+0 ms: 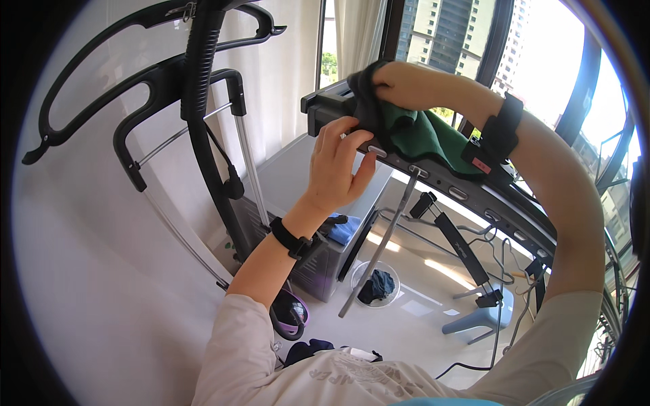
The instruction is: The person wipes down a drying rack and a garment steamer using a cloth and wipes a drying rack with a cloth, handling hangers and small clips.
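A green cloth with dark edging (pixel 431 137) lies draped over the dark rail of a clothes-drying rack (pixel 459 195) by the window. My right hand (pixel 403 86) grips a bunched dark part of the cloth near the rail's left end. My left hand (pixel 337 162) is raised just below it, fingers spread and curled; its fingertips meet the cloth's dark edge, and whether they pinch it cannot be told. A metal rod (pixel 381 243) hangs down from the rail. Black bands are on both wrists.
Black hangers (pixel 117 101) and a garment steamer's pole (pixel 203 152) stand at the left. A grey cabinet (pixel 304 167) stands behind my left hand. Below are a clear basin (pixel 396 274) with dark cloth, a blue stool (pixel 477 317) and wire hangers (pixel 495 248).
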`<state>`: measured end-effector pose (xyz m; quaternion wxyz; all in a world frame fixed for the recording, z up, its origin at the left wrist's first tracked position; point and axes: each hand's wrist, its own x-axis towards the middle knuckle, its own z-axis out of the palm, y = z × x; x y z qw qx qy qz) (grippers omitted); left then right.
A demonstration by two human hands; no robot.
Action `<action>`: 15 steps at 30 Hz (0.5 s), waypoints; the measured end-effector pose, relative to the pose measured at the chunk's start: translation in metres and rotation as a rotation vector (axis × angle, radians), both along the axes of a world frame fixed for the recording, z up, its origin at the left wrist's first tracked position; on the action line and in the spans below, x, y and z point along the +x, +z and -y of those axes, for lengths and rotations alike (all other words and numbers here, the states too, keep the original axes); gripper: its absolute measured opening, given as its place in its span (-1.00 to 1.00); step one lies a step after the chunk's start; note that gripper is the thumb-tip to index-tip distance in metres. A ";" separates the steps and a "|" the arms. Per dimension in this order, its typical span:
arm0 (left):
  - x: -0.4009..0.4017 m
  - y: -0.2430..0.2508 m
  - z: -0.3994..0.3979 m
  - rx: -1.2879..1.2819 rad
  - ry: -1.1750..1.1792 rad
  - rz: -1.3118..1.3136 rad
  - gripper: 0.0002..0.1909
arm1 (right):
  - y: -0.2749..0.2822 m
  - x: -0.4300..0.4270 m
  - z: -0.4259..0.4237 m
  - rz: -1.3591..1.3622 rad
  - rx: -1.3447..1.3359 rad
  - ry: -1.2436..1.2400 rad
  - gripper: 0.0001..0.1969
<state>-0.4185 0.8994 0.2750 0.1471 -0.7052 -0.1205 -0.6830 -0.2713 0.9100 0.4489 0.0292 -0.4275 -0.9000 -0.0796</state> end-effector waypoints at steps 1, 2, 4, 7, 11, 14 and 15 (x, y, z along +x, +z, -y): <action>0.002 0.000 -0.004 0.002 0.023 0.009 -0.73 | 0.004 -0.005 -0.006 -0.034 0.029 0.044 -0.80; 0.005 -0.001 -0.008 0.004 0.046 0.018 -0.73 | 0.006 -0.007 -0.011 -0.044 0.049 0.057 -0.80; 0.009 0.002 -0.012 0.058 0.103 0.015 -0.74 | 0.011 -0.018 -0.012 -0.057 0.059 0.115 -0.79; 0.005 -0.005 -0.011 0.213 0.243 0.025 -0.74 | 0.002 -0.041 -0.025 0.007 0.044 0.159 -0.72; 0.009 -0.001 -0.015 0.159 0.328 0.046 -0.61 | -0.017 -0.048 -0.013 0.076 -0.264 0.137 -0.74; 0.014 0.007 -0.025 0.123 0.115 0.231 -0.38 | -0.022 -0.023 0.020 -0.002 -0.226 0.136 -0.83; 0.017 0.010 -0.028 0.166 0.094 0.217 -0.27 | -0.029 0.000 0.029 -0.101 -0.183 0.217 -0.85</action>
